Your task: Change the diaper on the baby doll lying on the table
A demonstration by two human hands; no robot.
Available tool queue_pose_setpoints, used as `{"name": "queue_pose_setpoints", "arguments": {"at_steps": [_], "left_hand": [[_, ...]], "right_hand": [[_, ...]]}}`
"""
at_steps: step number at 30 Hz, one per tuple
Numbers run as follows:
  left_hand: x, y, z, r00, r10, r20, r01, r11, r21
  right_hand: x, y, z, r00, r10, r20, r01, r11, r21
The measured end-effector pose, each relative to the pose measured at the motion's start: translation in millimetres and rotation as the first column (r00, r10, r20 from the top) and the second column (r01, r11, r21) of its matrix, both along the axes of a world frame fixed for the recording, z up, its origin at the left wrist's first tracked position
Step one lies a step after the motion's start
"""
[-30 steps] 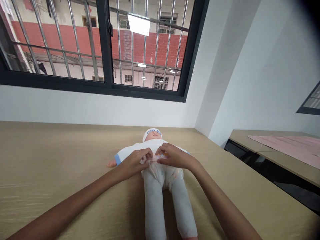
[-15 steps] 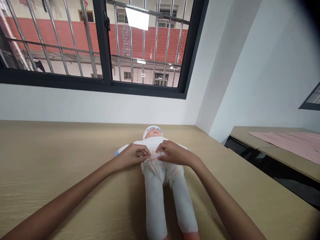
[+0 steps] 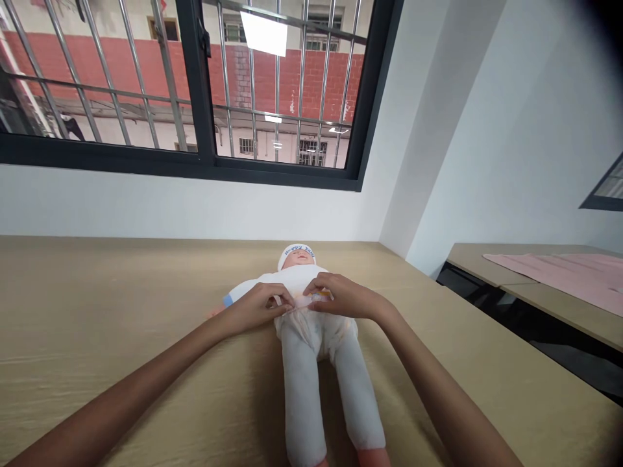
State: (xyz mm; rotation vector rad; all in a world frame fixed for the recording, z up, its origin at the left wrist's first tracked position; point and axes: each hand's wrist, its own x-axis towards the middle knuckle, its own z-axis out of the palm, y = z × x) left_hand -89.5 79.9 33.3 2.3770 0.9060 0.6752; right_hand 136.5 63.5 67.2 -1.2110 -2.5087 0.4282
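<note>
Diaper [image 3: 316, 332] on the doll [image 3: 302, 370], upon the table [image 3: 146, 279]: your left hand [image 3: 257, 305] and right hand [image 3: 344, 296] curl narrowly at its waist, grip unclear; likely light, soft and tearable, it is best pinched there.

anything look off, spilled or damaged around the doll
Nothing stands out. The doll lies face up on the table, with the left hand and right hand at its diaper. The diaper looks wrinkled, but I see no spill or damage.
</note>
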Motion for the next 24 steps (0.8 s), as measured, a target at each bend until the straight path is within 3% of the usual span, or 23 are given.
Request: {"name": "queue_pose_setpoints", "arguments": {"at_steps": [10, 17, 24], "left_hand": [[3.4, -2.6, -0.5, 1.0, -0.019, -0.01, 0.02, 0.999, 0.047], [4.7, -7.3, 0.2, 0.995, -0.048, -0.093, 0.058, 0.992, 0.112], [6.1, -15.9, 5.6, 0.977, -0.026, -0.213, 0.064, 0.982, 0.175]], "right_hand": [[10.9, -0.4, 5.9, 0.986, -0.071, -0.148, 0.087, 0.991, 0.103], [11.9, -1.2, 5.0, 0.995, -0.083, -0.054, 0.084, 0.996, 0.02], [10.4, 5.7, -4.7, 0.997, -0.081, 0.0, 0.081, 0.996, 0.042]]}}
